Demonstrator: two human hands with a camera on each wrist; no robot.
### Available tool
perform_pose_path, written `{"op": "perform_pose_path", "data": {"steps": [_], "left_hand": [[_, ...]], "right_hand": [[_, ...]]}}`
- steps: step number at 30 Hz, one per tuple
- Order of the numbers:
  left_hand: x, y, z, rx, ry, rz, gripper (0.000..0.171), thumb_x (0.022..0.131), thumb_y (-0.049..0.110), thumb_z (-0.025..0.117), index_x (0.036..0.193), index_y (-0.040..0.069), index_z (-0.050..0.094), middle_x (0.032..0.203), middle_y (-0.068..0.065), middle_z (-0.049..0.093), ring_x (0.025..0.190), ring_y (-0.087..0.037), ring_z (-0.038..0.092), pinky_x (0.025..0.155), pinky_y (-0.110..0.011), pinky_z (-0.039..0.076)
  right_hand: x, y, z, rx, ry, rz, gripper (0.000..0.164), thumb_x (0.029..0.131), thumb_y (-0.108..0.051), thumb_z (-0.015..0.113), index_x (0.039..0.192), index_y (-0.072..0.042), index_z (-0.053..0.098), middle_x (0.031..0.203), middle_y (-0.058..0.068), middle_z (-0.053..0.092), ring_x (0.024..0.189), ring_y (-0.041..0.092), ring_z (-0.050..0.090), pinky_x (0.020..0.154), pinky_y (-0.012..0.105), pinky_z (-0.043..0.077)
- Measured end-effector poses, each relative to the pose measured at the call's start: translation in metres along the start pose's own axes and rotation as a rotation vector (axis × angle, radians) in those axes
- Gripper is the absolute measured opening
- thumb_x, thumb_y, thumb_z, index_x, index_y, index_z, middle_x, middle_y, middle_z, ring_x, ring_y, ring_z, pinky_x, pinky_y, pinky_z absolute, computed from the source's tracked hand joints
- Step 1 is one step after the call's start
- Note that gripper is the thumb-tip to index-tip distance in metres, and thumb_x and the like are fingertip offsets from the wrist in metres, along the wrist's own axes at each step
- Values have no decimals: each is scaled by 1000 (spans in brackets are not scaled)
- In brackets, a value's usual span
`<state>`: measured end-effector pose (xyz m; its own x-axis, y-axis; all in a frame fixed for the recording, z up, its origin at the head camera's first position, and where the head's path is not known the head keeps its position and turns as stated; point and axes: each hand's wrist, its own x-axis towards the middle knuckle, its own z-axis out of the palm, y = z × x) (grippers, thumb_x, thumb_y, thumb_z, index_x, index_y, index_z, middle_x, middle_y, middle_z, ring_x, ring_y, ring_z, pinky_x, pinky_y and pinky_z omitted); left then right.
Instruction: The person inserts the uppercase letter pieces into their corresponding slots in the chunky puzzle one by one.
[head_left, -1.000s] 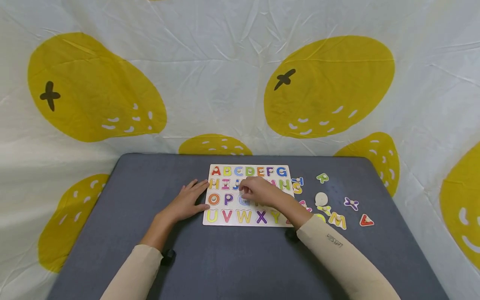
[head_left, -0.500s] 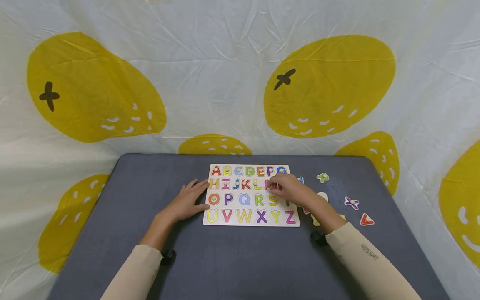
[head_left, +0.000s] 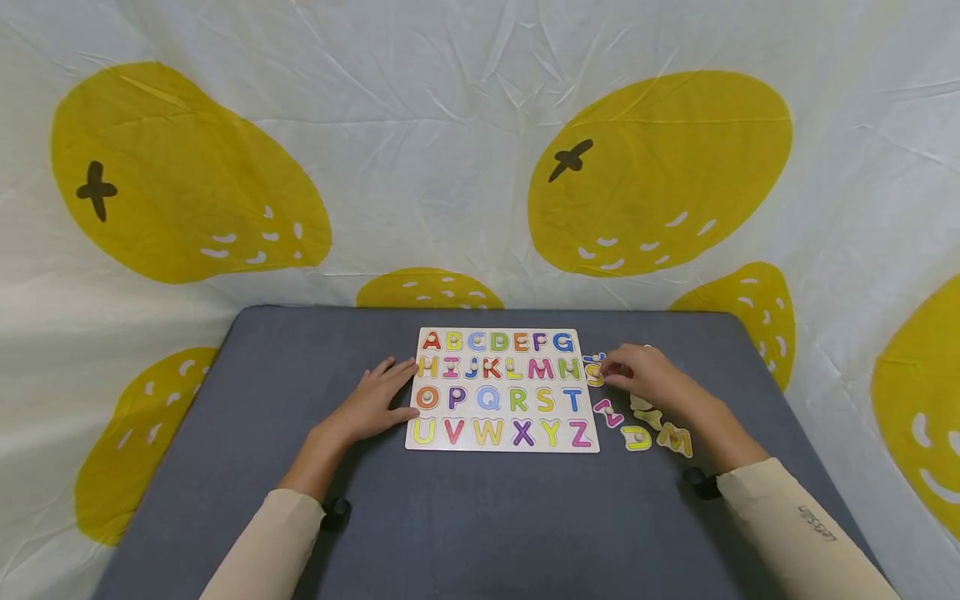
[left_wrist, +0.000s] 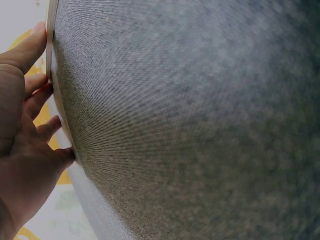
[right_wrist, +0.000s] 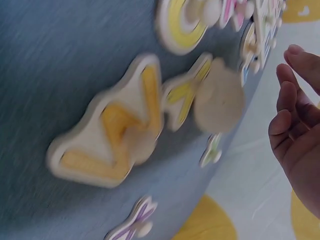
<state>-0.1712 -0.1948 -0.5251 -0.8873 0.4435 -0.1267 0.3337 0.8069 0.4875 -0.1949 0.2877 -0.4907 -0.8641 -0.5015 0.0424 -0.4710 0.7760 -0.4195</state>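
A wooden alphabet board (head_left: 491,416) with rows of coloured letters lies flat on the table. My left hand (head_left: 375,402) has its fingers spread, with fingertips touching the board's left edge. In the left wrist view, those fingers (left_wrist: 35,52) meet the board's rim. To the right of the board, my right hand (head_left: 648,377) is over loose letter pieces, near the yellow S (head_left: 595,377) and the blue T (head_left: 592,358). Its fingers curl loosely in the right wrist view, thumb apart, and nothing shows between them. Upper-row letters have knobs; Q, R, S and T show flat.
Nearby lie a pink Z (head_left: 608,413), a yellow U (head_left: 637,438) and an orange-yellow W (head_left: 676,440). In the right wrist view, a yellow Y (right_wrist: 180,97) touches a plain round piece (right_wrist: 220,105); a purple X (right_wrist: 134,220) and a green piece (right_wrist: 212,149) lie beyond.
My right hand has moved right, from the board's second row past the M and off the board to the loose pieces. My left hand has stayed at the left edge.
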Motion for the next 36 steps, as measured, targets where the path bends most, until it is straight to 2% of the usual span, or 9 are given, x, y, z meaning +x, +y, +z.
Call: {"op": "perform_pose_path", "data": {"steps": [3,7,12,16,20,26,36], "left_hand": [[0,0,0,1,3,3,83,94,35,77,162,10,35,168,-11,34,158,-44,17,121,-73,13],[0,1,1,2,6,2,84,94,35,77,162,10,35,168,-11,34,158,-44,17,121,-73,12],[-1,1,0,2,6,-1,84,94,35,77,162,10,35,168,-11,34,158,-44,17,121,-73,12],[-1,2,0,2,6,0,84,94,35,77,162,10,35,168,-12,34,158,-44,17,121,-73,12],[0,1,1,5,3,-1,84,94,36,77,162,10,35,168,-11,34,158,-44,17,121,-73,12],[0,1,2,-1,5,-2,84,94,35,77,162,10,35,168,-11,33,158,-44,16,121,-73,12],[1,1,2,-7,5,-7,84,94,35,77,162,10,35,168,-11,33,158,-44,16,121,-73,11]], "right_hand": [[-9,9,-4,-11,-24,31,10,92,-7,77,101,-6,77,92,1,69,82,16,62,76,41,54],[-18,20,-7,-32,-47,30,11,90,-4,76,100,-7,77,95,4,72,89,22,65,80,47,54],[-25,29,-10,-57,-96,40,15,89,1,73,101,-7,77,98,6,74,92,26,66,79,46,53],[-28,32,-11,-43,-120,76,12,91,0,72,99,-8,76,97,5,73,87,21,64,75,43,52],[-26,32,-12,-23,-89,105,8,91,-3,74,93,-10,72,89,0,69,80,16,61,71,39,51],[-24,34,-8,-43,8,67,12,88,3,74,88,-9,71,85,-1,66,76,13,61,70,37,52],[-32,41,0,-63,9,68,24,77,12,68,85,-11,68,81,-1,60,73,12,49,66,34,43]]}}
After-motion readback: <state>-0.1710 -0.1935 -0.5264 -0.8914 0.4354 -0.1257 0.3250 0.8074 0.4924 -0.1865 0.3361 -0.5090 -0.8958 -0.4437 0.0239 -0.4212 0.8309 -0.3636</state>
